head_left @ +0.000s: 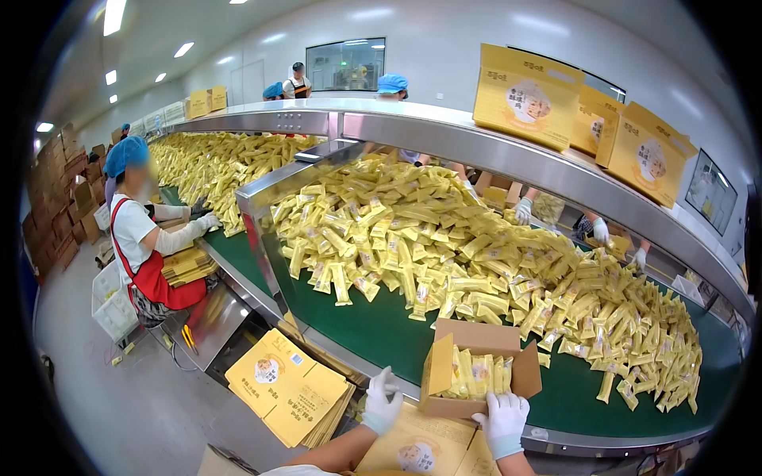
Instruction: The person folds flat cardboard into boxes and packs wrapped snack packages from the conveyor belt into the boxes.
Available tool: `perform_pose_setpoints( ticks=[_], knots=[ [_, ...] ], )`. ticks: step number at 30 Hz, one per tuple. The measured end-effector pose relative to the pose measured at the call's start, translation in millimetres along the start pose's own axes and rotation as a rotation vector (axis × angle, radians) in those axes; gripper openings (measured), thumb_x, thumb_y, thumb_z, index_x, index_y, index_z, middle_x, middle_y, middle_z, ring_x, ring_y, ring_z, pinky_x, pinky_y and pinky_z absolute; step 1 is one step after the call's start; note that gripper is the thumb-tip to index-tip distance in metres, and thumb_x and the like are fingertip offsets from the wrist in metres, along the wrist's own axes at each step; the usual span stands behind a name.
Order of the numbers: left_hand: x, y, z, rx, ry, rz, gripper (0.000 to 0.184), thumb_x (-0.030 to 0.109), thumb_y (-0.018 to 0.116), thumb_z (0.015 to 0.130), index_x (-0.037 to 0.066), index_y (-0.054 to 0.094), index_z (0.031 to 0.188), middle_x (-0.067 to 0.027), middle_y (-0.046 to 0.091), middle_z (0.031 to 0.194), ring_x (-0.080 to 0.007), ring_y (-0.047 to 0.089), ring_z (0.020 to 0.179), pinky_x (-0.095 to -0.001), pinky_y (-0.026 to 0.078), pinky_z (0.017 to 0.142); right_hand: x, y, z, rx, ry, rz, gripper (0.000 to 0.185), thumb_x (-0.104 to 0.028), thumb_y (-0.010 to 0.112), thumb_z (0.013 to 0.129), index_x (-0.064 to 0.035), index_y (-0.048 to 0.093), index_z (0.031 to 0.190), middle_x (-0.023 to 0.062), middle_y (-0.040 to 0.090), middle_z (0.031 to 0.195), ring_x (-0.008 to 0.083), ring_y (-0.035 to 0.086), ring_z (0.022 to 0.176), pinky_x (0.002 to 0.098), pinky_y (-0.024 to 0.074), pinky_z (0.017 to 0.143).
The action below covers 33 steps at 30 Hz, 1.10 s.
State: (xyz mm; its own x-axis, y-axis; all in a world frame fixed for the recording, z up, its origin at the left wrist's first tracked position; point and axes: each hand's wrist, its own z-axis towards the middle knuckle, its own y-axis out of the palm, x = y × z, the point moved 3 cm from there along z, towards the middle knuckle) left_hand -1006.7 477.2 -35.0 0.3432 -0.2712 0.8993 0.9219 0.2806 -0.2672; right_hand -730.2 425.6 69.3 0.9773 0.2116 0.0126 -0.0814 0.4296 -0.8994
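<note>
An open cardboard box (476,406) stands at the near edge of the green conveyor belt, its side flaps spread outward. Inside it, yellow snack packets (480,373) stand in a row. My right hand (506,420), in a white glove, grips the box's near wall at the right, fingers over the rim and beside the packets. To the left of the box, my left hand (382,403), also gloved, is raised with its fingers loosely bent and apart, holding nothing visible. Below both hands lies a flat printed yellow carton (421,444).
A large heap of yellow packets (413,222) covers much of the green belt (341,325). Flattened cartons (286,381) are stacked at left. A co-worker in a red apron (171,282) works farther left; other gloved hands reach in opposite. Printed boxes (524,99) stand on the metal ledge.
</note>
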Motion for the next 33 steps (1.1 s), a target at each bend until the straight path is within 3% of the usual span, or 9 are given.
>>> perform_pose_setpoints(
  ticks=[2,5,8,11,17,23,30,33],
  knots=[
    [-4,-4,14,0.034,0.022,-0.008,0.064,-0.001,0.065,0.084,0.000,0.043,0.144,-0.0189,0.054,0.122,-0.0203,0.066,0.092,-0.0310,0.056,0.080,-15,-8,6,-0.030,0.122,-0.061,0.052,-0.038,0.088,0.061,-0.0102,0.068,0.100,0.0117,0.064,0.102,0.0336,0.054,0.113,0.0488,0.0393,0.091],
    [-12,-9,38,0.067,0.032,-0.010,0.061,-0.002,0.065,0.084,0.002,0.046,0.143,-0.0182,0.056,0.123,-0.0194,0.066,0.090,-0.0304,0.056,0.080,-17,-1,10,-0.023,0.250,-0.017,0.053,-0.038,0.089,0.061,-0.0087,0.067,0.099,0.0125,0.063,0.101,0.0339,0.053,0.112,0.0477,0.0422,0.089],
    [-12,-9,64,0.084,0.031,-0.011,0.059,0.000,0.064,0.084,0.004,0.048,0.141,-0.0167,0.058,0.122,-0.0198,0.067,0.089,-0.0321,0.057,0.079,2,22,6,0.087,0.236,0.205,0.053,-0.038,0.090,0.060,-0.0068,0.066,0.096,0.0127,0.061,0.097,0.0349,0.054,0.105,0.0459,0.0459,0.083],
    [-29,0,89,0.063,0.051,0.035,0.058,0.003,0.065,0.085,0.004,0.049,0.141,-0.0162,0.059,0.121,-0.0214,0.067,0.089,-0.0347,0.056,0.082,1,23,6,0.111,0.262,0.193,0.052,-0.039,0.091,0.059,-0.0061,0.067,0.091,0.0124,0.060,0.092,0.0358,0.055,0.098,0.0446,0.0488,0.076],
    [-37,20,120,-0.060,-0.103,0.252,0.050,0.015,0.066,0.084,0.009,0.058,0.133,-0.0092,0.067,0.112,-0.0239,0.069,0.090,-0.0393,0.056,0.082,-3,16,21,0.183,0.216,0.146,0.051,-0.038,0.092,0.057,-0.0075,0.066,0.089,0.0107,0.059,0.084,0.0351,0.055,0.088,0.0444,0.0486,0.074],
    [-43,20,130,-0.165,-0.143,0.311,0.049,0.020,0.067,0.083,0.013,0.059,0.132,-0.0061,0.066,0.113,-0.0228,0.069,0.091,-0.0398,0.056,0.083,-29,-69,95,0.354,-0.035,0.136,0.051,-0.034,0.094,0.055,-0.0100,0.060,0.085,0.0080,0.057,0.082,0.0331,0.055,0.084,0.0424,0.0481,0.068],
    [-44,19,132,-0.173,-0.062,0.331,0.047,0.020,0.066,0.082,0.010,0.061,0.128,-0.0123,0.063,0.104,-0.0309,0.065,0.090,-0.0435,0.054,0.080,-75,-204,252,0.519,-0.192,0.088,0.051,-0.023,0.095,0.055,-0.0077,0.057,0.084,0.0074,0.054,0.082,0.0278,0.051,0.079,0.0384,0.0457,0.069],
    [-45,20,131,-0.179,-0.032,0.336,0.048,0.020,0.067,0.082,0.009,0.061,0.128,-0.0119,0.062,0.103,-0.0299,0.065,0.091,-0.0423,0.054,0.081,-96,-250,317,0.640,-0.207,0.068,0.043,-0.018,0.091,0.064,-0.0059,0.059,0.090,0.0086,0.059,0.087,0.0263,0.054,0.083,0.0379,0.0487,0.075]
  ],
)
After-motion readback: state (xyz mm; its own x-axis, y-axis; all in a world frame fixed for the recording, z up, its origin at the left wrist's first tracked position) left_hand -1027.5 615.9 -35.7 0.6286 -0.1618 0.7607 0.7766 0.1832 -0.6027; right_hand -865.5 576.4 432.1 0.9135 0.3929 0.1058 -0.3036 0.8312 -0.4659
